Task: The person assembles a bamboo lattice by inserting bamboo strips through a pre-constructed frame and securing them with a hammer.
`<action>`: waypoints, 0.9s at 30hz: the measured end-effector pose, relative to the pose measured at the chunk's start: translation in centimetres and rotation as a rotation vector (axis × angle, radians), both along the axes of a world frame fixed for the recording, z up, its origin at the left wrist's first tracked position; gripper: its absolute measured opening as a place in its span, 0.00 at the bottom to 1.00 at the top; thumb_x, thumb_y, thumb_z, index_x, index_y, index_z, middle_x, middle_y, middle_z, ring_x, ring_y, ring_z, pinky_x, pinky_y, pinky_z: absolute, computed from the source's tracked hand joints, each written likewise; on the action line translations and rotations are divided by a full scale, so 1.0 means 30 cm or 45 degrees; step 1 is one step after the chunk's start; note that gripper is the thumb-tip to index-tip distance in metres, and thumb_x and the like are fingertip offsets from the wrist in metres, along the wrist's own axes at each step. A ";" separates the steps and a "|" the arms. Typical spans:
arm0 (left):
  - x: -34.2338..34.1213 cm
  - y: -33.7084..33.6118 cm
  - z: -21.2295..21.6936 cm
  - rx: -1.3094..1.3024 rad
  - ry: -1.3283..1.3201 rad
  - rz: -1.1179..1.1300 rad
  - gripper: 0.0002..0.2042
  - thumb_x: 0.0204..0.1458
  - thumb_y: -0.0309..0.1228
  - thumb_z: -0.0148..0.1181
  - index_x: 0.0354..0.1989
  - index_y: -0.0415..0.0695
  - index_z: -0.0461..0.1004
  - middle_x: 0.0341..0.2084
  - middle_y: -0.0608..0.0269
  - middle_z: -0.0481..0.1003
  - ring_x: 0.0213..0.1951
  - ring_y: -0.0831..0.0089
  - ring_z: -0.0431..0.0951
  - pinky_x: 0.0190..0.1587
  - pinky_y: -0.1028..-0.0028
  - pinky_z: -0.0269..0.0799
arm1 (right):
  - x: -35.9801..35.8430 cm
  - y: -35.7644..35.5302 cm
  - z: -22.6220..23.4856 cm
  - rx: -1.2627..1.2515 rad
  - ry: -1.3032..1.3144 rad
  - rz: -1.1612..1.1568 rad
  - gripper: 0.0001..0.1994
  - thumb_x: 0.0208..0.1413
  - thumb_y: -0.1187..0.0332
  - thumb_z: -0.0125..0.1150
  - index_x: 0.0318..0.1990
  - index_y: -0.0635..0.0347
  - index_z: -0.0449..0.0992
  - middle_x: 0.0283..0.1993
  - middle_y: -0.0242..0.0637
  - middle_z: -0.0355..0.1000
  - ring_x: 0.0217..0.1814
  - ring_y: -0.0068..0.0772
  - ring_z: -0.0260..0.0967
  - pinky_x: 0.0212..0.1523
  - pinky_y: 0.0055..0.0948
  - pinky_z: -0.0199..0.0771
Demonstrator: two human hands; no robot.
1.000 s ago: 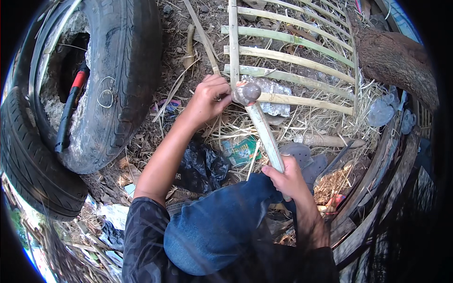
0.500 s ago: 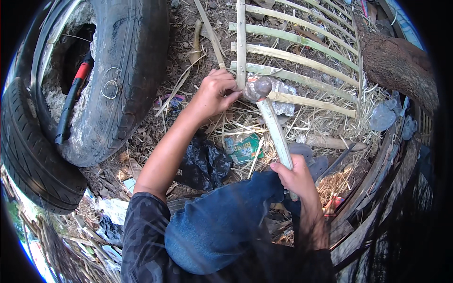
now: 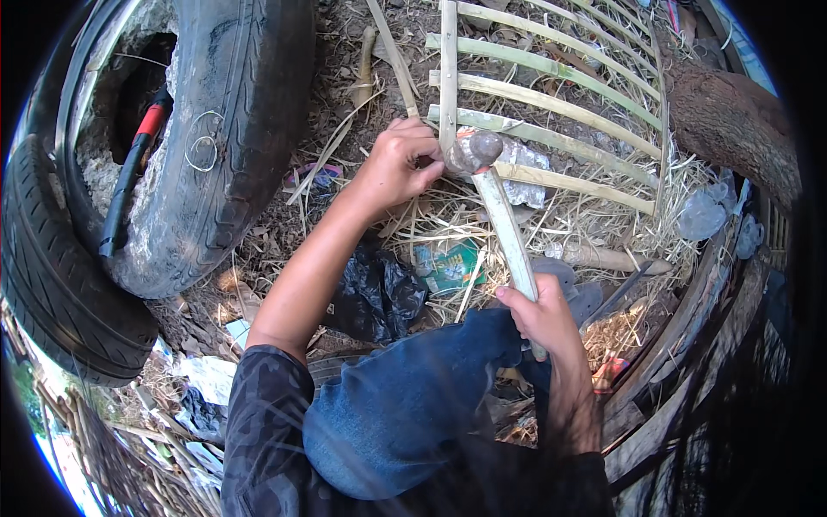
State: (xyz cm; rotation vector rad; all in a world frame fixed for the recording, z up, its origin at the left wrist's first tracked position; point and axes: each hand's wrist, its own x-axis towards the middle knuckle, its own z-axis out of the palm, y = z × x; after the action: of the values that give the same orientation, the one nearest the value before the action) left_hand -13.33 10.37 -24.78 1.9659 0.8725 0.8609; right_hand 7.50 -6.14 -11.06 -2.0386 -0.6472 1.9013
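Observation:
My right hand (image 3: 544, 314) is wrapped round the pale handle of a hammer (image 3: 506, 226). The hammer's rounded, worn metal head lies over the lower end of an upright bamboo strip (image 3: 448, 73). Right beside that head, the fingers of my left hand (image 3: 402, 162) are pinched together at the strip's end. Whatever is between these fingertips is hidden. The upright strip crosses the left ends of several bamboo slats (image 3: 551, 99), forming a lattice on the ground. A silvery, crumpled-looking block (image 3: 522, 183) shows under the lowest slats, partly covered by the hammer head.
At left stand a large worn tire (image 3: 245, 129) with a red-and-black tool (image 3: 138, 164) inside and a smaller tire (image 3: 65, 276). A thick log (image 3: 732, 129) lies at right. Near my knee are a black plastic bag (image 3: 376, 293), a green packet (image 3: 452, 265) and loose straw.
The whole view has shifted slightly. The hammer head has tilted a little at the strip's end, while both hands keep their grip and nearly the same places.

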 end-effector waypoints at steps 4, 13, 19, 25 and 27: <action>0.006 -0.003 -0.007 0.005 -0.023 -0.004 0.08 0.33 0.20 0.67 0.21 0.37 0.72 0.20 0.58 0.72 0.30 0.61 0.72 0.38 0.66 0.68 | -0.005 0.002 -0.002 0.008 0.022 -0.038 0.13 0.53 0.67 0.63 0.21 0.61 0.69 0.13 0.25 0.62 0.12 0.14 0.57 0.12 0.21 0.55; -0.016 -0.018 -0.015 -0.043 0.119 0.006 0.15 0.36 0.31 0.72 0.33 0.42 0.78 0.30 0.60 0.70 0.43 0.61 0.69 0.45 0.66 0.67 | -0.006 -0.007 -0.001 -0.012 0.124 -0.131 0.11 0.55 0.70 0.60 0.22 0.60 0.68 0.13 0.22 0.59 0.11 0.12 0.53 0.11 0.19 0.49; -0.021 -0.009 0.003 0.235 0.299 -0.009 0.40 0.32 0.48 0.74 0.60 0.51 0.68 0.60 0.61 0.63 0.63 0.54 0.59 0.62 0.55 0.56 | -0.004 -0.048 -0.006 0.127 0.106 -0.129 0.14 0.55 0.67 0.61 0.20 0.59 0.68 0.14 0.23 0.61 0.12 0.12 0.54 0.11 0.19 0.51; -0.037 0.029 -0.031 0.351 0.312 -0.045 0.34 0.34 0.47 0.72 0.54 0.50 0.73 0.61 0.66 0.66 0.67 0.56 0.56 0.64 0.54 0.53 | 0.002 -0.003 0.007 0.187 -0.003 0.064 0.16 0.55 0.64 0.62 0.18 0.60 0.70 0.12 0.24 0.61 0.13 0.13 0.57 0.13 0.20 0.54; -0.028 0.018 -0.040 0.253 0.228 -0.008 0.32 0.34 0.47 0.72 0.51 0.50 0.74 0.60 0.66 0.67 0.66 0.56 0.56 0.64 0.54 0.53 | 0.007 0.020 0.006 0.127 -0.015 0.088 0.16 0.55 0.63 0.62 0.18 0.60 0.70 0.12 0.24 0.61 0.13 0.14 0.57 0.14 0.21 0.54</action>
State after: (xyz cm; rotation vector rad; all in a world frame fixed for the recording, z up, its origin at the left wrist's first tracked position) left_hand -14.17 10.93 -25.97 2.2453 0.9111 0.8025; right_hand 7.71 -5.54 -10.89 -1.9913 -0.8090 1.8563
